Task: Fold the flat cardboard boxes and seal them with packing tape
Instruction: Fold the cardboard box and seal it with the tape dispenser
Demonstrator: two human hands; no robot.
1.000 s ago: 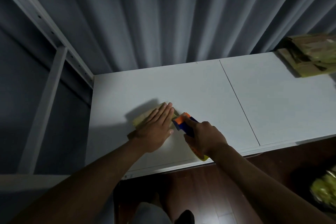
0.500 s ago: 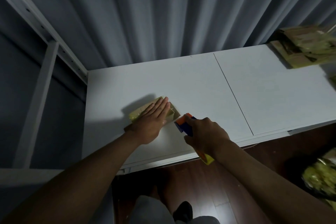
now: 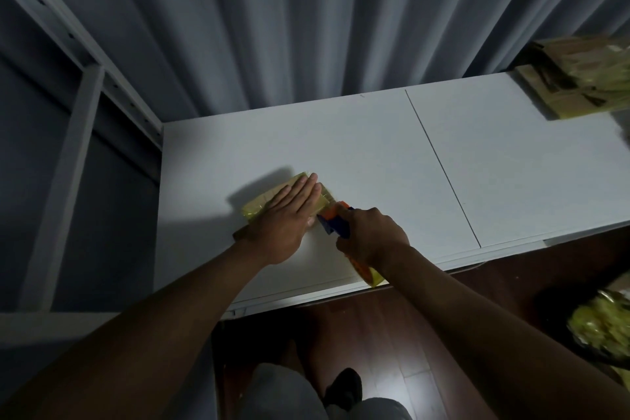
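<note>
Cardboard box (image 3: 262,206), small and taped yellow, lying at the table's (image 3: 375,153) seven o'clock, pinned under flat straight fingers of left hand (image 3: 284,223). At its four o'clock, touching, orange-and-blue tape dispenser (image 3: 335,222), gripped by curled right hand (image 3: 373,237). At two o'clock, well apart, stacked flat cardboard (image 3: 576,82).

L hand (image 3: 284,220) flat on small box (image 3: 262,208); R hand (image 3: 370,237) grips tape dispenser (image 3: 335,220) beside it.
</note>
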